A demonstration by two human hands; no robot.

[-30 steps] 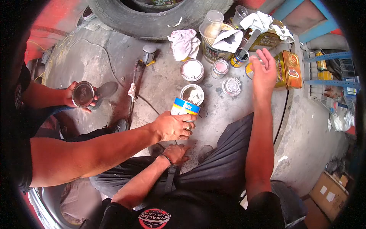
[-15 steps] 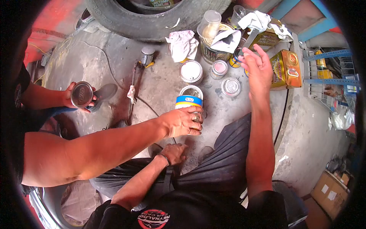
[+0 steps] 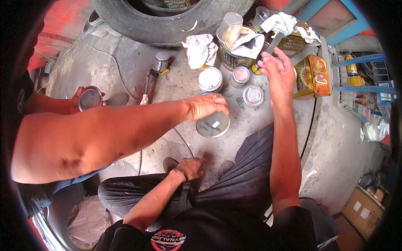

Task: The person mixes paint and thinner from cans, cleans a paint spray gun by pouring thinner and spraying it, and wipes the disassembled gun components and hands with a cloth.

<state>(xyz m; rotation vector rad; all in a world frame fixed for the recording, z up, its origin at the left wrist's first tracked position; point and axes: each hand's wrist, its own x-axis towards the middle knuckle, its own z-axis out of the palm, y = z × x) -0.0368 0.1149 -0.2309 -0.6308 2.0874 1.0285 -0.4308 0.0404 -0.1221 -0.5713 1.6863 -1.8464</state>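
Note:
My right hand is raised on the right, its thumb and fingers pinched at the lower end of a flat grey blade. Behind it stands a small yellow-and-blue can. Low in the middle, my left hand rests by my legs, one finger stretched out, with nothing visible in it. A co-worker's hand grips a tipped can, its grey base towards me. The same person's other hand holds a round dark-lidded can on the left.
A white-topped can, a pinkish can and a silver-lidded can stand on the concrete floor. Behind are a bucket and a tyre. A gold tin is at right; a cable crosses the floor.
The co-worker's arm has moved up and forward, tipping the blue-banded can so its base shows. My right hand has shifted slightly left. My left hand has stayed in place.

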